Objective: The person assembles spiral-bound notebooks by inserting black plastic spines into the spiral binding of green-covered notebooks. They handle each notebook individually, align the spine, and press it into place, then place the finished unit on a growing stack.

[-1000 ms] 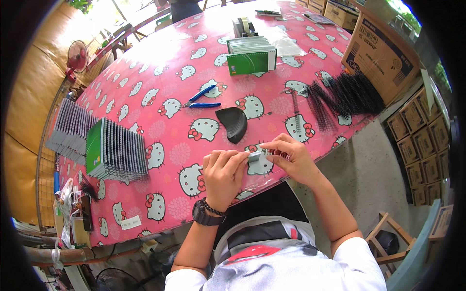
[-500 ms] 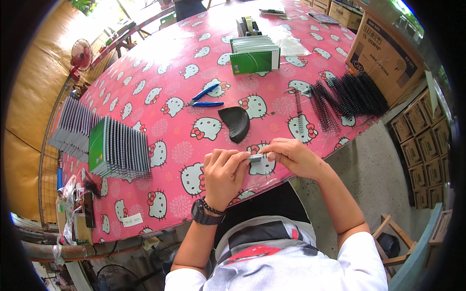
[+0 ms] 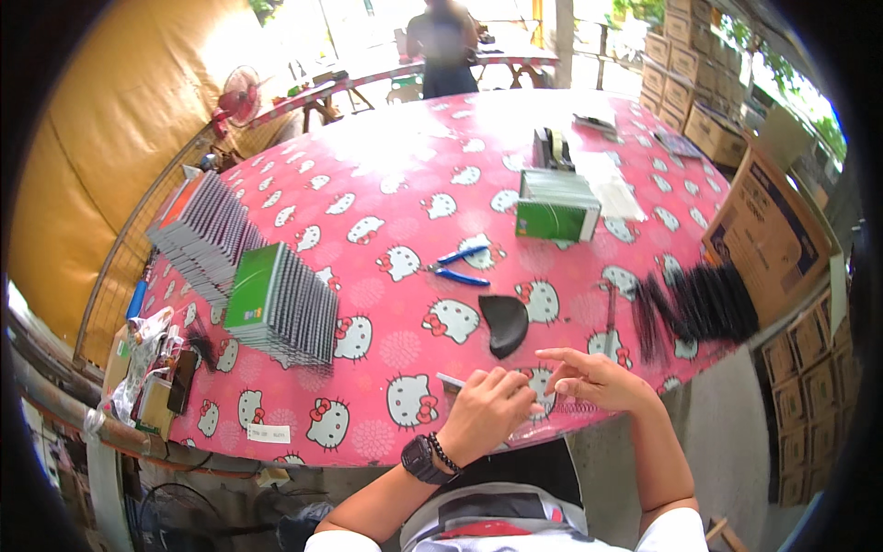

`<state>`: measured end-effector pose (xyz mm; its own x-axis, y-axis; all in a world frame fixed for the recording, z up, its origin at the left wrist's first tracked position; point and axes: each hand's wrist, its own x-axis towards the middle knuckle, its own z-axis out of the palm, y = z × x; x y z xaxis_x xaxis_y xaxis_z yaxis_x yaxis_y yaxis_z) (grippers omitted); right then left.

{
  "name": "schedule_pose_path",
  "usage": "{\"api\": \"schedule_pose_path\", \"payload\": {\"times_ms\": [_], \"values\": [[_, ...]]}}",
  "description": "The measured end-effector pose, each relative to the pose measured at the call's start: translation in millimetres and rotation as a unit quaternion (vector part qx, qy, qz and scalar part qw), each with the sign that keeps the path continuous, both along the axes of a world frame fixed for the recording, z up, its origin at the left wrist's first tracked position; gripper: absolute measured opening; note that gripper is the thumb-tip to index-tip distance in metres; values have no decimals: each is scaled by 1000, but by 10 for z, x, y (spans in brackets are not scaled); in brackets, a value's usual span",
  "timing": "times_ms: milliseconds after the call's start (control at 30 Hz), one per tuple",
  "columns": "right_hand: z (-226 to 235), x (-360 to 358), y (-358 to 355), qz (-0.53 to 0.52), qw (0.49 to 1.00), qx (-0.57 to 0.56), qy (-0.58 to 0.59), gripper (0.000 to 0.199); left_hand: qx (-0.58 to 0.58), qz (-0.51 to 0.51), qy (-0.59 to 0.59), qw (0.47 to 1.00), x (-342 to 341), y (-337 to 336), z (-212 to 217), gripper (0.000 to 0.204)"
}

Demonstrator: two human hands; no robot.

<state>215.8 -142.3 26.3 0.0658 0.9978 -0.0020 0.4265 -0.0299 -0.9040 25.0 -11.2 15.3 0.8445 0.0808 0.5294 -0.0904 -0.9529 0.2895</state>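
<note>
My left hand (image 3: 487, 412), with a black watch and bead bracelet on its wrist, is closed on a thin white booklet (image 3: 451, 379) at the near edge of the pink cat-print table (image 3: 395, 193). My right hand (image 3: 593, 377) is right beside it, fingers pinching a wire spiral (image 3: 563, 409) that lies along the booklet's edge, index finger stretched out. Most of the booklet is hidden under my hands. A black curved piece (image 3: 504, 322) lies just beyond my hands.
Blue-handled pliers (image 3: 457, 267) lie mid-table. Rows of green-covered notebooks (image 3: 280, 304) and grey ones (image 3: 202, 230) stand at the left, another green stack (image 3: 556, 207) farther back. Black spirals (image 3: 694, 308) lie right, by cardboard boxes (image 3: 773, 230). A person (image 3: 446, 46) stands beyond.
The view has tilted up, so my hands sit lower in the picture. Both hands stay together on the booklet and spiral at the table's near edge.
</note>
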Motion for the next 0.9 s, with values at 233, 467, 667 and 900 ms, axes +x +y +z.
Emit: {"api": "schedule_pose_path", "payload": {"times_ms": [233,467,667,900], "values": [[-198,280,769,6,940,109,-324,72,21,-35,53,998,-22,93,-63,26],[-230,296,1067,37,942,28,-333,76,-3,-48,63,997,-45,120,-4,23],[-393,142,1186,6,923,117,-366,72,-16,-62,41,997,-17,129,63,23],[-275,199,587,-92,990,79,-74,56,-28,35,18,999,-150,179,79,27]]}}
